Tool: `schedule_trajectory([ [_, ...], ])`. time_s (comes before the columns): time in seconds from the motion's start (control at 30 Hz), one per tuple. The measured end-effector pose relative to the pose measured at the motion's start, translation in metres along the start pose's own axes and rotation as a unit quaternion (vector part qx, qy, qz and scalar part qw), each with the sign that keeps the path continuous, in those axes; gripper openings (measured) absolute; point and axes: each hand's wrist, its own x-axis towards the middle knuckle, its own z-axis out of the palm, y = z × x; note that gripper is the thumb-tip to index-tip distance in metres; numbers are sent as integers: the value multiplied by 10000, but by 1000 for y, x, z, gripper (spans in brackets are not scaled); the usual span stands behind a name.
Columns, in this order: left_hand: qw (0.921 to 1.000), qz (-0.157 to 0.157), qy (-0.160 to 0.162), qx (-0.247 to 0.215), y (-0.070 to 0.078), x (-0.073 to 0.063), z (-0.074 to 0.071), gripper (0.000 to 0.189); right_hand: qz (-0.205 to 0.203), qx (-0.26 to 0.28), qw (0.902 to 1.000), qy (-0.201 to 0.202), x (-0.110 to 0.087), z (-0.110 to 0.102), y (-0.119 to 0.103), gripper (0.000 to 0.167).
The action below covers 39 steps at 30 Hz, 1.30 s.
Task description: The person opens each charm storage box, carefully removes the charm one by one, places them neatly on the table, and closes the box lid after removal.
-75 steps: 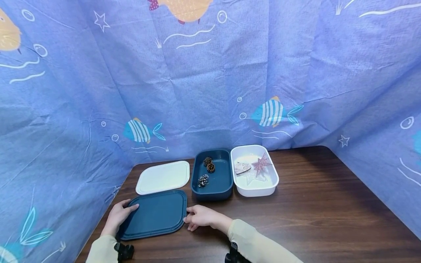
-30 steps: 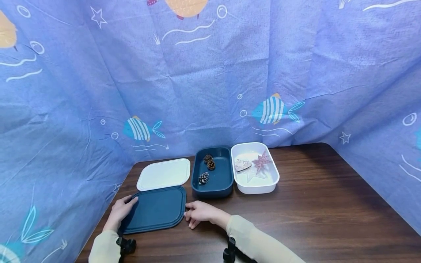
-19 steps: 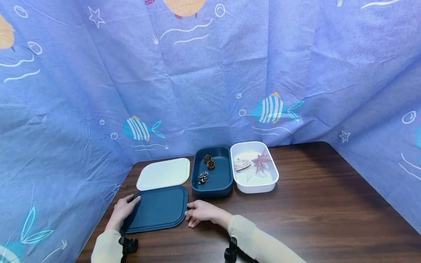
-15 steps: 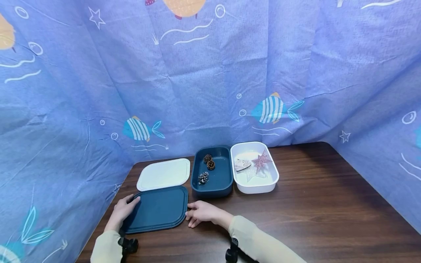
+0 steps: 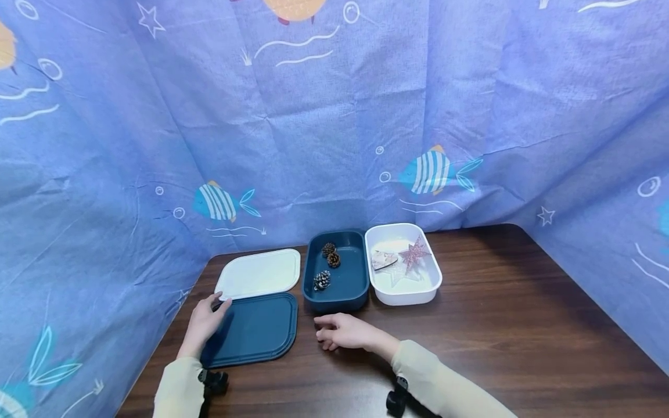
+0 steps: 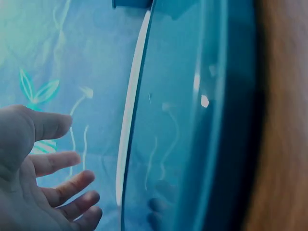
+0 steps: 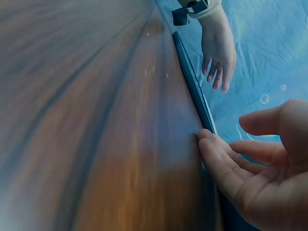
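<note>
A dark blue lid (image 5: 256, 331) lies flat on the table, in front of a white lid (image 5: 261, 273). Over its left end is my left hand (image 5: 204, 322), fingers spread and relaxed. The left wrist view has that hand's fingertips (image 6: 82, 178) apart from the lid's surface, gripping nothing. My right hand (image 5: 350, 334) hovers to the right of the lid with a gap between them, fingers loosely bent around nothing. Just behind it stands a dark blue box (image 5: 352, 296) with several pine cones (image 5: 322, 280) inside.
Right beside the blue box is a white box (image 5: 407, 297) holding a pink glittery star (image 5: 414, 253), a clear star (image 5: 402, 274) and a pale cone-shaped ornament (image 5: 384, 260). A blue fish-print curtain (image 5: 324, 145) hangs behind the brown wooden table (image 5: 512, 325).
My right hand has let go of the blue lid's right edge and moved right. The left hand has loosened from the lid's left end and shifted slightly up and right.
</note>
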Motion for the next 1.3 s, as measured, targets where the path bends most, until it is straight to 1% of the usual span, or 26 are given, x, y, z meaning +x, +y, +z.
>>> schedule_trajectory([
  [0.1,9995,273,117,63,11,1,3,60,-206,-588,9980,63,-10,-10,2,42],
  [0.17,9990,433,141,44,19,1,6,59,-318,-967,9947,131,-17,-18,4,40],
  [0.23,9983,564,150,18,27,2,10,59,-394,-1236,9914,177,-25,-28,5,39],
  [0.3,9975,688,161,-11,37,2,17,59,-440,-1393,9890,234,-33,-39,7,39],
  [0.4,9951,987,36,-62,53,4,32,62,-488,-1435,9875,442,-49,-58,10,38],
  [0.53,9899,1393,-145,-204,73,5,50,65,-747,-1472,9817,948,-69,-84,11,38],
  [0.57,9889,1463,-137,-236,77,4,53,65,-838,-1490,9791,1106,-73,-90,11,38],
  [0.63,9864,1607,-151,-303,86,3,58,65,-1019,-1579,9699,1546,-80,-102,9,36],
  [0.7,9842,1721,-213,-356,93,2,62,66,-1160,-1721,9555,2097,-85,-114,8,35],
  [0.73,9829,1785,-256,-361,97,2,65,67,-1185,-1798,9463,2412,-88,-120,8,33],
  [0.8,9807,1881,-350,-402,103,2,69,69,-1181,-1981,9243,3040,-93,-131,7,31],
  [0.83,9798,1912,-397,-420,105,2,71,70,-1164,-2001,9154,3294,-95,-136,7,30],
  [0.93,9778,1976,-518,-461,111,0,77,74,-1034,-2064,8947,3823,-99,-150,11,33],
  [0.97,9772,1989,-562,-477,113,0,79,76,-957,-2110,8894,3940,-100,-154,13,36],
  [1.0,9767,2001,-605,-480,115,-1,81,77,-863,-2145,8861,4018,-101,-158,16,40],
  [1.07,9758,2018,-677,-510,119,-2,85,80,-644,-2253,8810,4110,-102,-165,22,50],
  [1.13,9750,2042,-706,-517,122,-3,89,83,-432,-2367,8797,4101,-102,-170,27,60],
  [1.2,9744,2069,-742,-478,125,-3,93,84,-253,-2405,8842,3996,-102,-172,31,66],
  [1.3,9741,2050,-853,-436,127,-4,99,86,-101,-2459,8894,3853,-101,-174,35,70],
])
